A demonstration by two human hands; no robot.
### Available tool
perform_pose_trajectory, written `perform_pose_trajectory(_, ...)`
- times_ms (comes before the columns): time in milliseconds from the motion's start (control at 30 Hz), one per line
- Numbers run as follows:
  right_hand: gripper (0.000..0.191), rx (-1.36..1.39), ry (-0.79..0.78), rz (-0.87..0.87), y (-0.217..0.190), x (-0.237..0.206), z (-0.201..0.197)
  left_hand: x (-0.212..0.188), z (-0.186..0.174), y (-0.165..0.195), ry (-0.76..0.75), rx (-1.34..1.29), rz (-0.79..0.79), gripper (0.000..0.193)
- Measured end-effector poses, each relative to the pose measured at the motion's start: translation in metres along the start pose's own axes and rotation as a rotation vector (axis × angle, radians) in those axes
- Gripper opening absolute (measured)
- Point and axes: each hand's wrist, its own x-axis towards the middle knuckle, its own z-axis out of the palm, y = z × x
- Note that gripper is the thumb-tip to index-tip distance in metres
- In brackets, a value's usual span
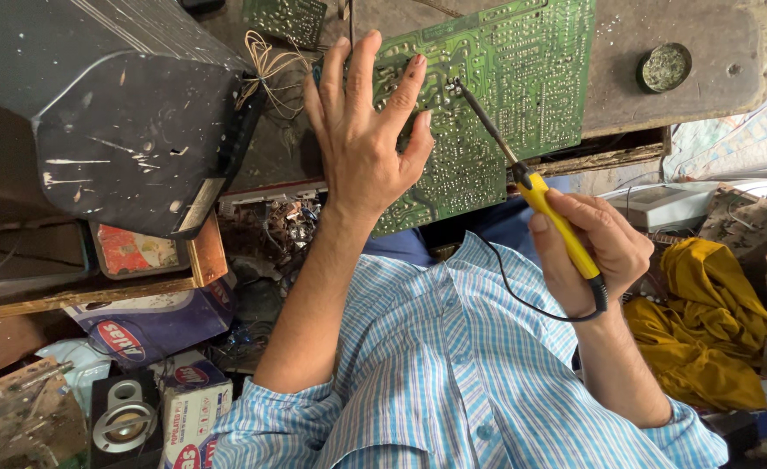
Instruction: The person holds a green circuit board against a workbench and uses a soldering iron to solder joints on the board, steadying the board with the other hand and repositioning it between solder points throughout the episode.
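The left hand (362,143) is lying flat on the green circuit board (522,69), its fingers spread apart and clamped on nothing, pressing the solder side of the board down against the worn table (696,35). The board is covering the middle of the table, one edge hanging over the table's near edge toward the person's striped blue shirt (436,365). The right hand (596,247) is closing its grip around the yellow handle of a soldering iron (540,195), fingers wrapped tight on it, and the dark tip is touching the board just beside the left index finger. A black cord is looping from the handle's end down across the shirt. A small round tin (665,67) is sitting near the table's far right corner, well apart from the board. A dark casing (105,104) is leaning at the table's left edge, and a yellow cloth (714,321) is lying to the right below the table.
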Motion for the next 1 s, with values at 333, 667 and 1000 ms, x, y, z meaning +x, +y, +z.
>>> perform_pose_trajectory(333,0.018,0.417,0.092,0.388,0.016,-0.018,0.005,0.002,-0.002,0.002,-0.002,0.009,-0.001,0.05)
perform_pose_trajectory(667,0.016,-0.125,-0.01,0.01,-0.011,-0.004,0.005,0.001,0.002,-0.002,0.021,0.011,0.024,0.05)
perform_pose_trajectory(1000,0.014,0.029,0.317,0.177,0.007,-0.007,-0.046,-0.001,-0.001,-0.003,0.007,0.029,0.017,0.048)
